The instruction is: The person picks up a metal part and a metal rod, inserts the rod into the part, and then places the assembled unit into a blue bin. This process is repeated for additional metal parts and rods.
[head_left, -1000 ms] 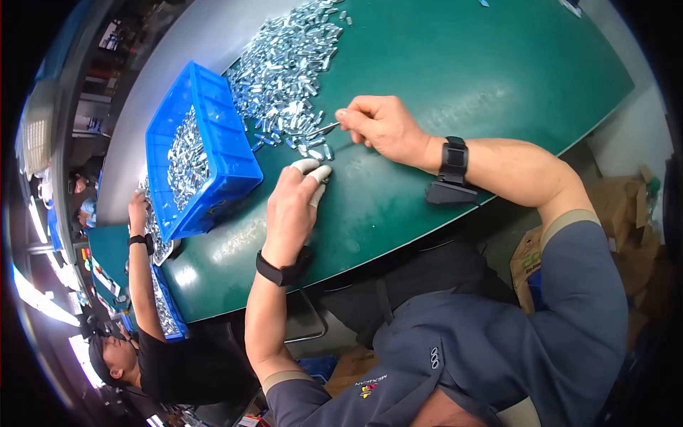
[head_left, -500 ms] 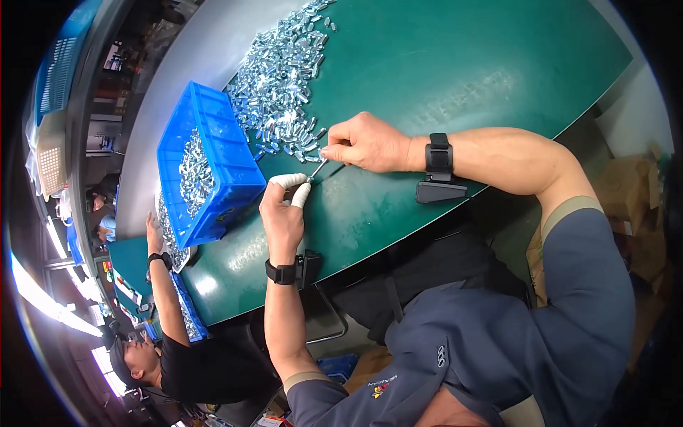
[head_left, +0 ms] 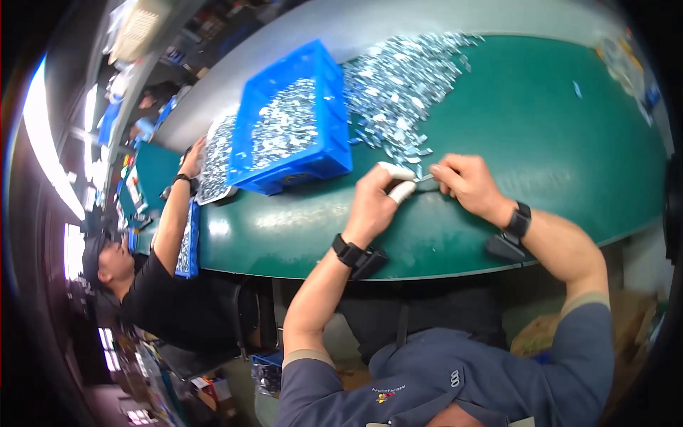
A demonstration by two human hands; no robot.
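Observation:
My left hand point(head_left: 373, 206) wears white covers on its thumb and index finger. Those fingertips pinch a small silvery metal part point(head_left: 417, 178), mostly hidden and blurred. Just to the right, my right hand point(head_left: 471, 186) is closed on a thin metal rod point(head_left: 427, 178), whose tip meets the part at the left fingertips. Both hands are over the green table point(head_left: 455, 245). Right behind them spreads a heap of small shiny metal pieces point(head_left: 402, 89). A blue plastic bin point(head_left: 313, 167) beyond my left hand holds more such pieces.
A white tray point(head_left: 213, 196) of metal pieces stands left of the bin, with a co-worker's hand point(head_left: 192, 158) at it. The co-worker point(head_left: 167, 299) sits to the left beside another blue bin point(head_left: 188, 263). A grey raised border point(head_left: 519, 28) runs along the table's far side.
The view has turned, so table, bin and heap appear rotated and shifted right. My hands still meet at the small part and the rod. The co-worker's hand stays by the tray.

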